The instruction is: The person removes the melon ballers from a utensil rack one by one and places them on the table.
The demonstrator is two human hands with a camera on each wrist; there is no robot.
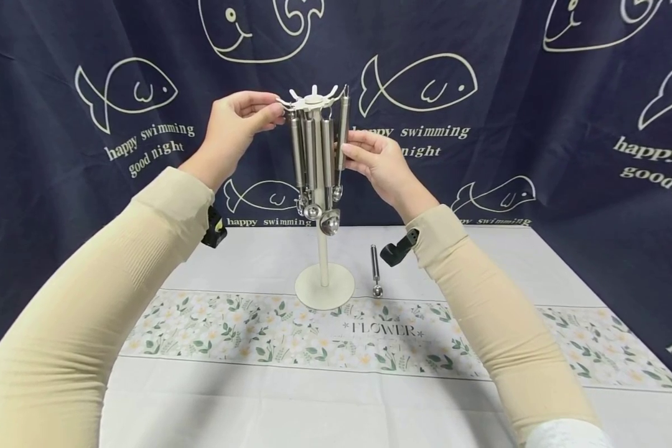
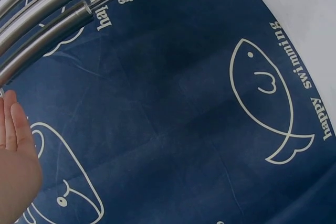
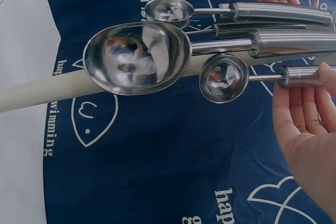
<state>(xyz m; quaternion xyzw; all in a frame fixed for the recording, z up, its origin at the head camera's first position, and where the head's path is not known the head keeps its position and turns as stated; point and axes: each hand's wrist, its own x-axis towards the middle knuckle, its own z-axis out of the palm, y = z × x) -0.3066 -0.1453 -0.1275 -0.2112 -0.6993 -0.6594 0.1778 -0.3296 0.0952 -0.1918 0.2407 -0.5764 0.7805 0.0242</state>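
Note:
A white rotating-style utensil stand (image 1: 323, 252) holds several metal scoops by hooks around its top. At the stand's left side, my left hand (image 1: 232, 127) pinches the end of a hook between thumb and fingers. My right hand (image 1: 383, 165) grips the handle of a small scoop (image 1: 343, 121) on the right, its top end up at a hook. That scoop's round bowl (image 3: 224, 78) faces the camera in the right wrist view, beside a larger scoop (image 3: 137, 59). Whether its loop is over the hook is too small to tell.
Another small scoop (image 1: 375, 270) lies on the white table right of the stand's round base (image 1: 325, 298). A floral runner (image 1: 224, 330) crosses the table. Behind hangs a dark blue curtain (image 1: 336, 31) with fish drawings.

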